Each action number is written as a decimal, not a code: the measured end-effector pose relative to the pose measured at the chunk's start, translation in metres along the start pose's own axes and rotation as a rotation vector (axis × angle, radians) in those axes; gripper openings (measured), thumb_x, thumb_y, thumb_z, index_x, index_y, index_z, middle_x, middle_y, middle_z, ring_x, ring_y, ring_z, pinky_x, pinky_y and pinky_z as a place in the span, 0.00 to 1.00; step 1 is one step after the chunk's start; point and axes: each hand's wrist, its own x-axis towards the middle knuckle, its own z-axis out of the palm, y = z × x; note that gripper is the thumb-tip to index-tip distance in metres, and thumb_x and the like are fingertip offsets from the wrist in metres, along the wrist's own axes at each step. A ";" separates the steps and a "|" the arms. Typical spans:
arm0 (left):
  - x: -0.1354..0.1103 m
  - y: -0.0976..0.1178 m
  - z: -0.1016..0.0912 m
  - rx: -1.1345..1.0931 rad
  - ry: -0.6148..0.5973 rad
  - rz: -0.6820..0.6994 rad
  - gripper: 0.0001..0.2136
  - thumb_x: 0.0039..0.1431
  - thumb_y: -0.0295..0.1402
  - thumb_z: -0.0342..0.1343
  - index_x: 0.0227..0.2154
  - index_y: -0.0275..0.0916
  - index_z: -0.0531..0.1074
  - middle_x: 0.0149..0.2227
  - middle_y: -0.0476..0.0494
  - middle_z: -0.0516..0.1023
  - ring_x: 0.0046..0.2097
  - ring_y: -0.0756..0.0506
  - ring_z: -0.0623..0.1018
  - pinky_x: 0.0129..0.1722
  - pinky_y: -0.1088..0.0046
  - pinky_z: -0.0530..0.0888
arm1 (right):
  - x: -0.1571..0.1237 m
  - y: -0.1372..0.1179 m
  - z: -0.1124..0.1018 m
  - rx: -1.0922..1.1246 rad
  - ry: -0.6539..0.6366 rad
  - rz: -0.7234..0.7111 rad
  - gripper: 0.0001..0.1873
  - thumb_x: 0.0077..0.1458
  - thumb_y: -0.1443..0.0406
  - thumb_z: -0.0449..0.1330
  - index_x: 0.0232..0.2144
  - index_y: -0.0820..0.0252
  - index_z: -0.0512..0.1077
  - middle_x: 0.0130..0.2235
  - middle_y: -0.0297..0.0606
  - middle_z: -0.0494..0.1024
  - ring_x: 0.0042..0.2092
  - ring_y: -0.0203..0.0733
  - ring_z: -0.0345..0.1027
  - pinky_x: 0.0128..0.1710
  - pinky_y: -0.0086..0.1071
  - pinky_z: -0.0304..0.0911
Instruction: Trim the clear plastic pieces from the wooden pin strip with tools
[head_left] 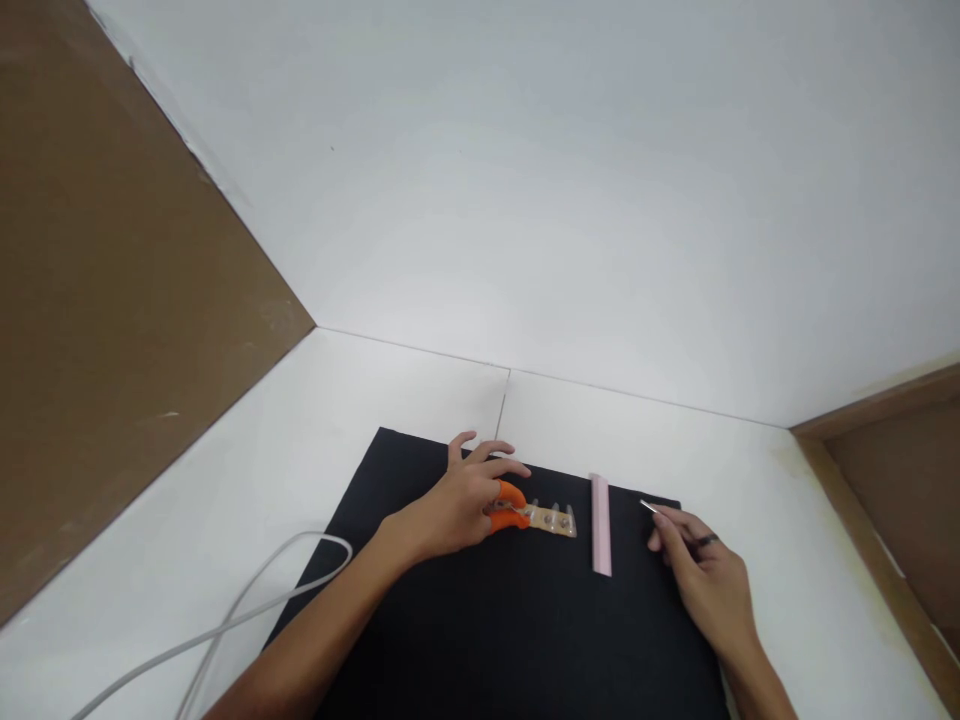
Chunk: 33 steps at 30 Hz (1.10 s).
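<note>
My left hand (469,495) rests on a black mat (510,620), its fingers spread over the orange end (508,508) of a small tan strip (553,520) that carries several clear bumps. The thumb and a finger touch the orange part. My right hand (701,575) lies at the mat's right side, fingers pinched round a thin metal tool (651,508) whose tip points up and left. A pale pink stick (601,525) lies upright on the mat between the two hands, apart from both.
The mat lies on a white tabletop (300,420) that meets a white wall. A grey cable (247,600) loops at the left front. Brown board panels stand at the left (112,300) and right (892,470).
</note>
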 end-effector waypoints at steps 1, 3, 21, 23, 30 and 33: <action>0.000 0.001 0.000 0.001 -0.002 -0.002 0.03 0.66 0.35 0.67 0.41 0.46 0.81 0.59 0.46 0.82 0.70 0.34 0.71 0.73 0.39 0.46 | 0.000 0.000 0.000 -0.001 -0.002 -0.001 0.20 0.70 0.49 0.59 0.45 0.60 0.76 0.34 0.31 0.78 0.30 0.34 0.70 0.32 0.32 0.71; -0.001 0.002 0.001 0.007 -0.001 -0.006 0.08 0.64 0.38 0.69 0.44 0.45 0.80 0.61 0.44 0.81 0.70 0.33 0.70 0.73 0.39 0.48 | 0.000 0.000 0.000 -0.003 -0.003 -0.001 0.20 0.70 0.49 0.59 0.46 0.60 0.76 0.34 0.31 0.78 0.31 0.34 0.71 0.33 0.32 0.71; 0.023 0.007 0.013 0.106 -0.006 0.041 0.12 0.59 0.40 0.72 0.41 0.41 0.81 0.62 0.40 0.79 0.72 0.28 0.66 0.72 0.35 0.44 | 0.002 0.001 -0.001 0.010 -0.034 0.023 0.18 0.70 0.51 0.61 0.46 0.60 0.76 0.36 0.32 0.79 0.32 0.34 0.72 0.34 0.32 0.73; 0.025 0.007 0.013 0.103 -0.014 0.052 0.11 0.59 0.40 0.72 0.39 0.41 0.80 0.61 0.41 0.80 0.71 0.29 0.67 0.72 0.36 0.44 | 0.002 0.002 -0.001 0.011 -0.036 0.019 0.18 0.69 0.51 0.61 0.45 0.60 0.76 0.37 0.33 0.79 0.33 0.35 0.73 0.35 0.33 0.73; 0.025 0.008 0.015 0.087 -0.006 0.073 0.11 0.59 0.39 0.72 0.38 0.41 0.78 0.60 0.42 0.81 0.71 0.30 0.68 0.71 0.38 0.45 | 0.002 0.002 -0.001 0.026 -0.033 0.010 0.18 0.70 0.51 0.61 0.45 0.60 0.76 0.35 0.31 0.78 0.30 0.33 0.71 0.32 0.31 0.72; 0.022 0.007 0.018 0.075 0.011 0.071 0.11 0.60 0.39 0.71 0.37 0.41 0.77 0.58 0.42 0.82 0.70 0.30 0.69 0.71 0.38 0.45 | 0.002 0.001 -0.001 0.043 -0.020 -0.002 0.18 0.69 0.51 0.61 0.44 0.61 0.76 0.35 0.32 0.78 0.32 0.34 0.73 0.34 0.32 0.73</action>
